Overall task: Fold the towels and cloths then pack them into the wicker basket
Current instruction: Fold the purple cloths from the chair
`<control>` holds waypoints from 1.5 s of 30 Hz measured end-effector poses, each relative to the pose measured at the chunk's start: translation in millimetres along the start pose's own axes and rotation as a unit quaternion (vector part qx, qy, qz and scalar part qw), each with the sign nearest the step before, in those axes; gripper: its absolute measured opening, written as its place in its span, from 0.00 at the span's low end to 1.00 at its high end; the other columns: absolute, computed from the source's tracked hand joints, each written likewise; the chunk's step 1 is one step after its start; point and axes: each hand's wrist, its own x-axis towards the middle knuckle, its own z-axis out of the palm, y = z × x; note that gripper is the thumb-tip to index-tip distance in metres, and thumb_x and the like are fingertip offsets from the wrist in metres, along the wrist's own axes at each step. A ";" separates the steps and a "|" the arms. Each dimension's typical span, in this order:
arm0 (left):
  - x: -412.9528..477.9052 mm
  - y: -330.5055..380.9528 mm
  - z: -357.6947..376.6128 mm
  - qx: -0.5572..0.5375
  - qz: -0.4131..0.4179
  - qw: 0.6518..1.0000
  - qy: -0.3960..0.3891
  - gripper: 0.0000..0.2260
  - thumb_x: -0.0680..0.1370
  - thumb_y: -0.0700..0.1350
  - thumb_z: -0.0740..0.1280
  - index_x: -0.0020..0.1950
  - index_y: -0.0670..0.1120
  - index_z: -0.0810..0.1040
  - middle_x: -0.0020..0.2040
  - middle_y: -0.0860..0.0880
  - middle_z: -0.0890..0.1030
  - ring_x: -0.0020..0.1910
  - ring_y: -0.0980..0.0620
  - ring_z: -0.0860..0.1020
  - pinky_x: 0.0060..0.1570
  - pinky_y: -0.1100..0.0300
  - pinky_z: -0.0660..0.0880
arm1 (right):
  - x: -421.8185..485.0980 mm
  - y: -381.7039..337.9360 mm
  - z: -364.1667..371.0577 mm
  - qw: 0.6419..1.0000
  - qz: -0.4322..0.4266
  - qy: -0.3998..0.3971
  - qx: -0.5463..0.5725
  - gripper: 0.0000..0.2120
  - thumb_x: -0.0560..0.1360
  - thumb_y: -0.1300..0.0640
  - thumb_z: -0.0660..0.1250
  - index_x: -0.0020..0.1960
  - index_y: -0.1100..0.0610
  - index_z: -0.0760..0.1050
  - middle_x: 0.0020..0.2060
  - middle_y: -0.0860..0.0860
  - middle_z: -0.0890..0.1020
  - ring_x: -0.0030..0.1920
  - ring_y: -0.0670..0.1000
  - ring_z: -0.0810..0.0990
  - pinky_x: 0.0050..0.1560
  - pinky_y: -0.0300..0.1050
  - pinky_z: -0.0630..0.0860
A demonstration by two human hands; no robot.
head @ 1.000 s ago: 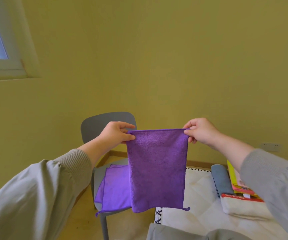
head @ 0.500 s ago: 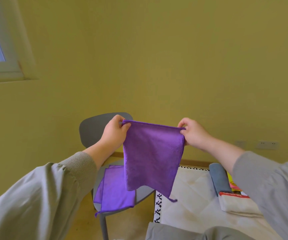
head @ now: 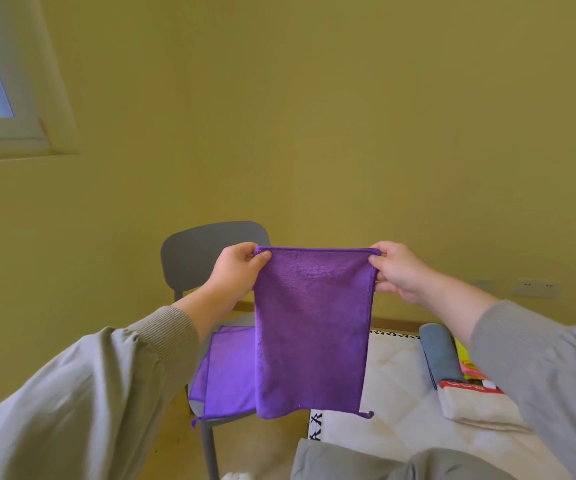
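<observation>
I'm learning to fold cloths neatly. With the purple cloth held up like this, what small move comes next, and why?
Probably bring the left hand and right hand together to halve the purple cloth: each pinches a top corner, and it hangs flat with its top edge taut.

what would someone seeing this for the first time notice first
Most striking is the purple cloth, held up mid-frame, hanging flat, its top corners pinched by the left hand and right hand. Behind it, more purple cloths lie on the seat of a grey chair. At right, a rolled grey-blue towel lies on a pale quilted surface.
</observation>
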 end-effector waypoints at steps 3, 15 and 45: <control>-3.0 -4.3 9.3 0.006 -0.009 1.000 -0.006 0.11 0.80 0.44 0.63 0.45 0.36 0.76 0.35 0.45 0.71 0.35 0.49 0.68 0.37 0.54 0.71 | -2.2 6.5 0.8 0.998 -0.019 0.034 -0.046 0.13 0.81 0.64 0.53 0.42 0.54 0.70 0.37 0.54 0.75 0.37 0.52 0.75 0.37 0.48 0.77; 16.3 -33.1 53.5 0.055 -0.060 0.994 -0.069 0.07 0.79 0.44 0.64 0.44 0.42 0.76 0.35 0.44 0.70 0.32 0.50 0.67 0.31 0.59 0.68 | 10.2 58.0 -26.1 0.992 0.004 0.029 -0.123 0.12 0.80 0.65 0.57 0.40 0.55 0.72 0.33 0.53 0.73 0.31 0.50 0.70 0.31 0.39 0.65; 114.4 -229.9 226.6 -0.191 -0.349 0.916 -0.059 0.05 0.79 0.44 0.63 0.50 0.46 0.78 0.49 0.44 0.80 0.48 0.49 0.79 0.42 0.61 0.72 | 159.4 270.2 0.5 0.968 0.216 0.129 0.000 0.10 0.77 0.55 0.59 0.41 0.58 0.75 0.43 0.58 0.78 0.54 0.62 0.78 0.56 0.56 0.73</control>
